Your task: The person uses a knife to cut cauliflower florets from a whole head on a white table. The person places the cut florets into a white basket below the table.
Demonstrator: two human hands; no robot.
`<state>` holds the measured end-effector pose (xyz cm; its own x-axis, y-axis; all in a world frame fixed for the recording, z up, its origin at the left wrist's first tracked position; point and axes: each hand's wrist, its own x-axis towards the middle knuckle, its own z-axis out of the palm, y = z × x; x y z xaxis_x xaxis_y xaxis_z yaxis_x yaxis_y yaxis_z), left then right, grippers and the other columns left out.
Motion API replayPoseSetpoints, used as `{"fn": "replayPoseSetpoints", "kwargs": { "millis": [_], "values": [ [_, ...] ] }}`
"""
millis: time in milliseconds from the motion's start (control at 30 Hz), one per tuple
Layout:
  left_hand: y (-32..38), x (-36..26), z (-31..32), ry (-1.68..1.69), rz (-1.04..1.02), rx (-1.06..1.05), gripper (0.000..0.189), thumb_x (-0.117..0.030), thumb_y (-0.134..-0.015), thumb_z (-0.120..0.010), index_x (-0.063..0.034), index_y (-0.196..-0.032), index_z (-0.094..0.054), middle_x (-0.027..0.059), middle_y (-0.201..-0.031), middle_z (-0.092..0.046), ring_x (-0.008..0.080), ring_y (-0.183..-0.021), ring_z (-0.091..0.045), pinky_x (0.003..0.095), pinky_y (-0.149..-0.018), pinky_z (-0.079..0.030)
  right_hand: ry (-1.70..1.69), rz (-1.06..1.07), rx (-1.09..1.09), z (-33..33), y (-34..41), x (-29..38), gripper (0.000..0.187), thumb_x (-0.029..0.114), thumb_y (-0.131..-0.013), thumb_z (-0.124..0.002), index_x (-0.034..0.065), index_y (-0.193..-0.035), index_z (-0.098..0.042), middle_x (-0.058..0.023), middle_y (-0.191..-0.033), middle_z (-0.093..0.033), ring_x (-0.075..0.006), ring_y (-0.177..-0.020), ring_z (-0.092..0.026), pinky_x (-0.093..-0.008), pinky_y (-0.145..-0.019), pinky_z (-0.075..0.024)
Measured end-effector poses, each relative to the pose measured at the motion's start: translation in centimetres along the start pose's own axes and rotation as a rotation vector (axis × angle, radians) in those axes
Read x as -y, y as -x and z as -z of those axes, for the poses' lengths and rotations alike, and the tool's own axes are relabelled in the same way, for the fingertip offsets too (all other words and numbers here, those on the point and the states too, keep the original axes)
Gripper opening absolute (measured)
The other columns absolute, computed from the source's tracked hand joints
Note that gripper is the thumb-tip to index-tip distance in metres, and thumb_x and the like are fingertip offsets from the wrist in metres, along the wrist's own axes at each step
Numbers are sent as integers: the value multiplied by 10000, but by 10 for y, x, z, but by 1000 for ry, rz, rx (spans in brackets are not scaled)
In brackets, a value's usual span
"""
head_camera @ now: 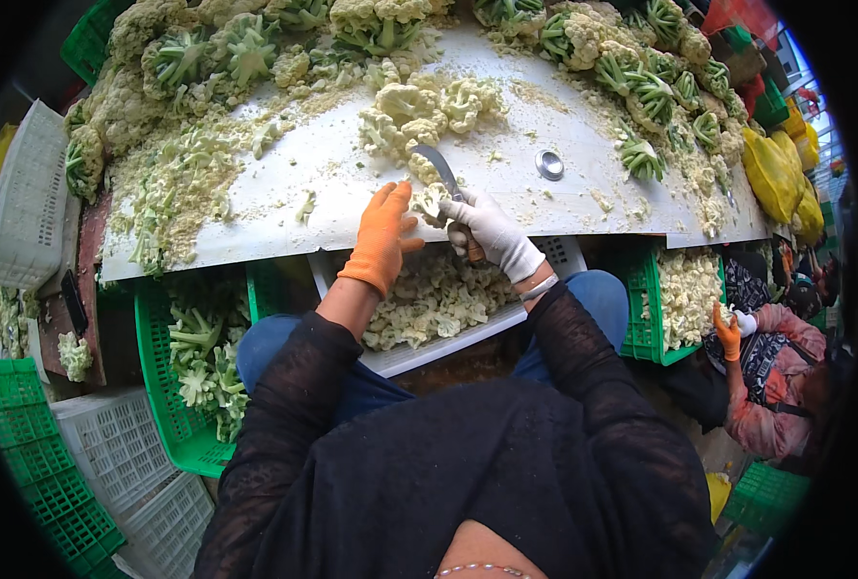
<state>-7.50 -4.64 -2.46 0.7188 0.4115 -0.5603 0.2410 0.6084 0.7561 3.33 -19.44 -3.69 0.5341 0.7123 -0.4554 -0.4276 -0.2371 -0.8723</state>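
Note:
My left hand (pixel 383 235), in an orange knit glove, has its fingers apart and holds nothing, just left of a small cauliflower floret (pixel 431 202). My right hand (pixel 492 230), in a white glove, grips the wooden handle of a curved-blade knife (pixel 439 165). The floret lies against its thumb and the blade's base. Beyond the blade, a group of cut cauliflower florets (pixel 418 108) rests on the white tabletop (pixel 313 170). Under the table edge, between my knees, a white plastic crate (pixel 429 357) holds many small florets (pixel 439 304).
Cauliflower heads (pixel 175 58) are piled along the table's far side. A green crate (pixel 183 441) with stalks stands at left, another green crate (pixel 642 318) with florets at right. A round metal lid (pixel 549 165) lies on the table. A co-worker (pixel 776 369) sits at far right.

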Motion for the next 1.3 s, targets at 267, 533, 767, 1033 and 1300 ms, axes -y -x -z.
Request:
{"fn": "replayPoseSetpoints", "kwargs": {
  "millis": [267,533,767,1033,1300],
  "values": [
    [-18,22,-7,345,-108,293,375,-317,-1062,-462,14,-1230,-512,158,-1176,-598,294,-1102,-614,462,-967,-543,772,532,-571,-32,28,11,251,231,-947,-619,-6,-1024,-586,-226,-767,-674,-389,-725,-680,-463,-649,-520],
    [-15,28,-15,348,-184,157,365,-289,-1060,-470,27,-1242,-482,163,-1173,-573,300,-1055,-616,444,-952,-539,711,554,-529,-51,30,-37,180,147,-951,-606,-17,-1013,-568,-191,-744,-662,-354,-669,-675,-415,-605,-511],
    [-18,31,-12,398,-228,188,319,-253,-1068,-455,17,-1233,-488,153,-1163,-591,302,-1059,-625,444,-941,-534,661,574,-548,-63,34,-35,173,144,-949,-613,-9,-1004,-553,-169,-728,-654,-309,-638,-674,-377,-560,-501],
    [1,13,-19,255,-192,71,330,-307,-1051,-500,-30,-1230,-499,118,-1081,-601,248,-915,-627,382,-780,-562,1210,811,-634,-44,34,-23,142,135,-924,-633,58,-1022,-564,-157,-733,-623,-361,-626,-639,-427,-522,-494],
    [2,1,-12,334,-38,83,348,-366,-1040,-478,-29,-1115,-514,106,-908,-601,222,-716,-620,320,-581,-518,1130,561,-807,8,29,-30,116,152,-940,-619,54,-997,-592,-172,-738,-643,-372,-650,-646,-444,-567,-501]
  ]
}}
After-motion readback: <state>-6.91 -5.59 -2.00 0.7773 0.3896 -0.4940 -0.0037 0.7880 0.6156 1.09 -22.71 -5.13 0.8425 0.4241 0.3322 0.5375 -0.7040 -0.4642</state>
